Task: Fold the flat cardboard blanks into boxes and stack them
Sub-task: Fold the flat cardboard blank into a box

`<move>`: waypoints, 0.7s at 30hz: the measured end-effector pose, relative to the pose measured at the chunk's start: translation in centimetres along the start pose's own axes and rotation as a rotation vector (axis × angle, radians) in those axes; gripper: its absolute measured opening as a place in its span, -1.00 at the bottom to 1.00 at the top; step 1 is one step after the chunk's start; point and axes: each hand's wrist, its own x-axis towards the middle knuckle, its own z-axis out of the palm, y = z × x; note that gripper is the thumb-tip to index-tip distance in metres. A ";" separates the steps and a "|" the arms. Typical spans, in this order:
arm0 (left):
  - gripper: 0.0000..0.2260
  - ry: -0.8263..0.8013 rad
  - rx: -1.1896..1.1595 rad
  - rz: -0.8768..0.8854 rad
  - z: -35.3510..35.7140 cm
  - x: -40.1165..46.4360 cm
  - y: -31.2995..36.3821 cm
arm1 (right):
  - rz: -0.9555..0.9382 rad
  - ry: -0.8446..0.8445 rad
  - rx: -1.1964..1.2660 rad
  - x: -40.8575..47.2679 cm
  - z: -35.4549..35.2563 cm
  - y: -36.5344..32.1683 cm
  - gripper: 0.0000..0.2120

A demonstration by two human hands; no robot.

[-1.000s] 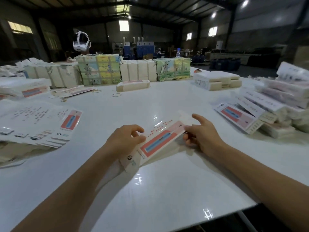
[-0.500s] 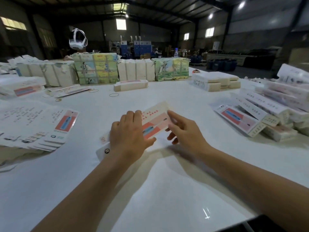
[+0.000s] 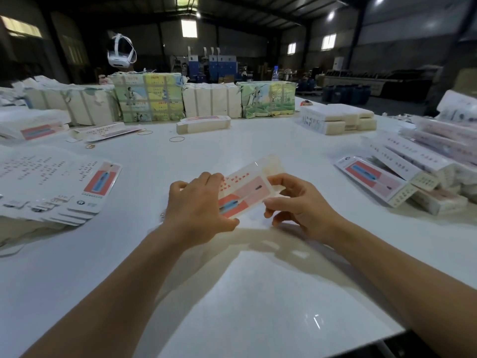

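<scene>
A flat cardboard blank, white with a red panel and a blue pen picture, is held just above the middle of the white table. My left hand grips its near-left end, covering that part. My right hand pinches its right end between thumb and fingers. A fanned pile of flat blanks lies at the left. Folded boxes are stacked at the right.
Wrapped bundles of printed stock line the table's far edge. A folded box lies beyond the centre, with rubber bands near it. White blocks sit at the far right. A white headset appears behind the bundles.
The blank has turned, its far end swinging away from me and up. My left hand has slid over its near end and both hands have moved closer together.
</scene>
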 end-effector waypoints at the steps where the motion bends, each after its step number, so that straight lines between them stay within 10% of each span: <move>1: -0.28 -0.038 -0.050 -0.009 -0.4 -0.1 -0.2 | -0.018 -0.011 -0.018 -0.1 -0.1 -0.1 -0.68; 13: -0.50 -0.176 -0.171 0.007 -1.4 -0.5 0.1 | -0.018 0.082 -0.165 -0.5 0.6 0.3 -0.86; 21: -0.49 -0.154 -0.257 -0.069 -0.8 -0.4 -0.4 | -0.178 0.505 -0.234 -0.4 0.3 0.5 -0.81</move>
